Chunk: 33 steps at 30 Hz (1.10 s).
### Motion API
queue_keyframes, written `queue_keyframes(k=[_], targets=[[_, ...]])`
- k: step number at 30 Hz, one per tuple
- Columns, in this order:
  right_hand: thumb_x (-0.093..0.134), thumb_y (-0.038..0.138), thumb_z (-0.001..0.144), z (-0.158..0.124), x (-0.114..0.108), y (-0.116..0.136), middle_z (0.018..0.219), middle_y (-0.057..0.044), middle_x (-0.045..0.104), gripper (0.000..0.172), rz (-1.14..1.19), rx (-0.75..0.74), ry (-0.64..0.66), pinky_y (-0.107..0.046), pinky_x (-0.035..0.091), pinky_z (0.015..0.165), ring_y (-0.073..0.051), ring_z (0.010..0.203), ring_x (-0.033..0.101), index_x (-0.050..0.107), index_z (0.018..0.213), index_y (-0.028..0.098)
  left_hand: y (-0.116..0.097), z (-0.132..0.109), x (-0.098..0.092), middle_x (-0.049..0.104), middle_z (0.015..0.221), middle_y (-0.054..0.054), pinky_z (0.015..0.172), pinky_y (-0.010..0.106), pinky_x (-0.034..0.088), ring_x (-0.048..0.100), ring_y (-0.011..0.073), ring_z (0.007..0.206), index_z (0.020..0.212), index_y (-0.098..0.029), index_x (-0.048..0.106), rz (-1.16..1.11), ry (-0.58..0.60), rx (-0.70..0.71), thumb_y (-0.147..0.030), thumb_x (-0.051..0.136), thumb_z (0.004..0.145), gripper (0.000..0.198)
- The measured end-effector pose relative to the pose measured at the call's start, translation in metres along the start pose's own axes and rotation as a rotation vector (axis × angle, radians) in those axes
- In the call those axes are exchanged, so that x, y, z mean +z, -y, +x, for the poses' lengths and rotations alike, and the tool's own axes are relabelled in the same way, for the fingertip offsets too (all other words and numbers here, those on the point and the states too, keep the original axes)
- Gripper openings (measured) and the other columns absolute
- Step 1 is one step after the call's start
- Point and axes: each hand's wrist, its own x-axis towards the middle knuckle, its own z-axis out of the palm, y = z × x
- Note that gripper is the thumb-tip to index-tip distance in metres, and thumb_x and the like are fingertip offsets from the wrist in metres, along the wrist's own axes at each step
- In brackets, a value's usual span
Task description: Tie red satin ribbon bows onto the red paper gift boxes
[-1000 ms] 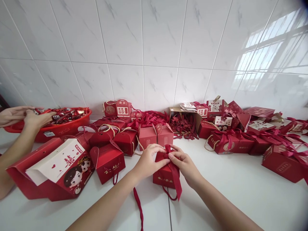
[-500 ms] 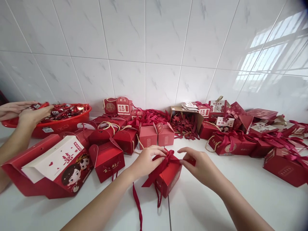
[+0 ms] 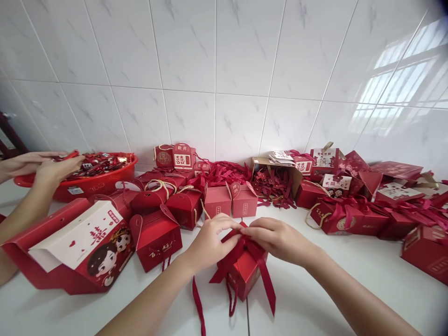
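left hand (image 3: 210, 240): knuckles up, fingers curled, tips pinched together | right hand (image 3: 276, 237): palm down, fingers bent, tips pinched, meeting the left fingertips | forearms: bare, both reaching in from below, converging at centre

Knot of dark red satin ribbon (image 3: 266, 275) on small red cardboard box (image 3: 247, 275) hidden under fingers (image 3: 224, 229); other person's forearm (image 3: 21, 214), left of box, cropped.

On the white tabletop (image 3: 367, 261) a small red box (image 3: 245, 275) stands under the left grip (image 3: 210, 242) and right grip (image 3: 276, 238). Far left sits a red bowl (image 3: 101, 181), maybe holding sweets.
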Motion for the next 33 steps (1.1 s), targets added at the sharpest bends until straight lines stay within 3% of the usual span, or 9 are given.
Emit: queue_keyframes(k=[3, 7, 14, 19, 23, 29, 33], targets=[[0.035, 0.01, 0.092, -0.002, 0.005, 0.003, 0.094, -0.007, 0.065, 0.043, -0.152, -0.098, 0.007, -0.028, 0.047, 0.066, -0.017, 0.078, 0.057, 0.059, 0.122, 0.028, 0.002, 0.001, -0.003, 0.069, 0.088, 0.004, 0.079, 0.029, 0.049, 0.062, 0.0175, 0.086, 0.088, -0.022, 0.071, 0.045, 0.01, 0.014, -0.016, 0.059, 0.08, 0.016], [0.037, 0.008, 0.092, -0.002, 0.004, 0.007, 0.079, -0.005, 0.06, 0.041, -0.266, -0.115, 0.039, -0.028, 0.042, 0.061, -0.016, 0.067, 0.05, 0.063, 0.118, 0.028, 0.006, 0.003, -0.006, 0.07, 0.084, 0.004, 0.077, 0.03, 0.048, 0.06, 0.0183, 0.083, 0.085, -0.022, 0.071, 0.157, 0.042, 0.075, -0.015, 0.058, 0.081, 0.015], [0.042, 0.013, 0.093, -0.003, 0.005, 0.006, 0.074, -0.002, 0.053, 0.037, -0.28, -0.158, 0.053, -0.028, 0.037, 0.061, -0.014, 0.065, 0.043, 0.063, 0.116, 0.032, 0.007, 0.005, -0.011, 0.069, 0.077, 0.002, 0.079, 0.035, 0.042, 0.057, 0.0185, 0.08, 0.083, -0.021, 0.068, 0.414, -0.001, 0.213, -0.01, 0.053, 0.082, 0.019], [0.042, 0.015, 0.094, -0.004, 0.006, 0.003, 0.073, -0.002, 0.051, 0.035, -0.256, -0.198, 0.016, -0.027, 0.034, 0.06, -0.014, 0.064, 0.041, 0.064, 0.114, 0.034, 0.003, 0.004, -0.011, 0.066, 0.094, 0.003, 0.086, 0.035, 0.042, 0.056, 0.0195, 0.091, 0.094, -0.021, 0.064, 0.277, 0.089, 0.086, -0.02, 0.058, 0.082, 0.014], [0.042, 0.016, 0.094, -0.004, 0.006, 0.003, 0.074, -0.002, 0.051, 0.035, -0.245, -0.208, 0.009, -0.027, 0.035, 0.061, -0.014, 0.065, 0.041, 0.065, 0.113, 0.034, 0.004, 0.005, -0.008, 0.062, 0.094, 0.003, 0.088, 0.033, 0.043, 0.056, 0.0181, 0.094, 0.094, -0.022, 0.063, 0.128, 0.156, -0.019, -0.029, 0.043, 0.092, 0.021], [0.042, 0.016, 0.094, -0.005, 0.008, 0.001, 0.074, -0.002, 0.051, 0.036, -0.229, -0.205, 0.021, -0.027, 0.034, 0.062, -0.014, 0.066, 0.04, 0.062, 0.118, 0.036, 0.006, 0.006, -0.01, 0.059, 0.097, 0.003, 0.092, 0.032, 0.042, 0.054, 0.0186, 0.099, 0.086, -0.022, 0.061, 0.071, 0.177, 0.004, -0.022, 0.058, 0.082, 0.005], [0.042, 0.017, 0.095, -0.005, 0.008, 0.001, 0.074, -0.002, 0.049, 0.035, -0.223, -0.214, 0.031, -0.027, 0.034, 0.062, -0.014, 0.066, 0.039, 0.063, 0.115, 0.035, 0.005, 0.003, -0.012, 0.057, 0.097, 0.002, 0.089, 0.034, 0.042, 0.053, 0.019, 0.096, 0.093, -0.022, 0.053, 0.097, 0.174, -0.028, -0.021, 0.058, 0.08, 0.014]])
